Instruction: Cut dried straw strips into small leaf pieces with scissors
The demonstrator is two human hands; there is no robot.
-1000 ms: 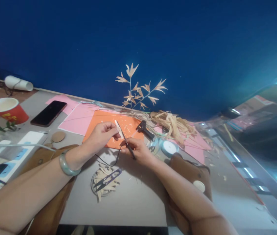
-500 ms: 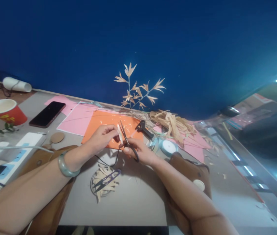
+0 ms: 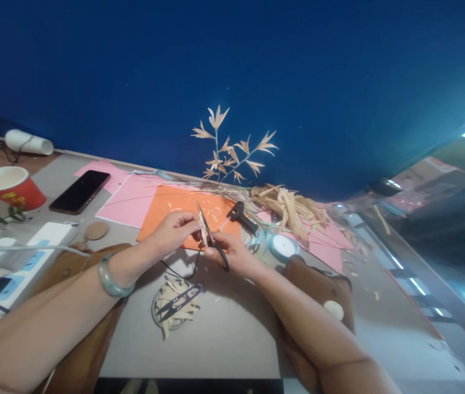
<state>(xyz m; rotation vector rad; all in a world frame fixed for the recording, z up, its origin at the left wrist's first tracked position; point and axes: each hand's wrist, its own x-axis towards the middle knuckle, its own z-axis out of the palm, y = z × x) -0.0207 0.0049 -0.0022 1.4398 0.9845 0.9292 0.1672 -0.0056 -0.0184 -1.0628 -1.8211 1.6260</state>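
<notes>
My left hand pinches a small pale strip of dried husk upright over the near edge of an orange sheet. In my right hand is a pair of scissors, blades pointing up and away, close against the strip. The blades look nearly closed; whether they touch the strip I cannot tell. Below my hands, a shallow round dish holds several cut husk strips, with dark thread snips lying across them. White shavings are scattered on the orange sheet.
Beyond the sheet stands a branch of husk flowers. To the right lie dried husks, a black tool and a ribbon roll. On the left are a phone, a red paper cup and a power strip.
The scissor blades have drawn closer together and tipped a little to the left. Both hands have shifted only slightly; the strip remains in my left fingers.
</notes>
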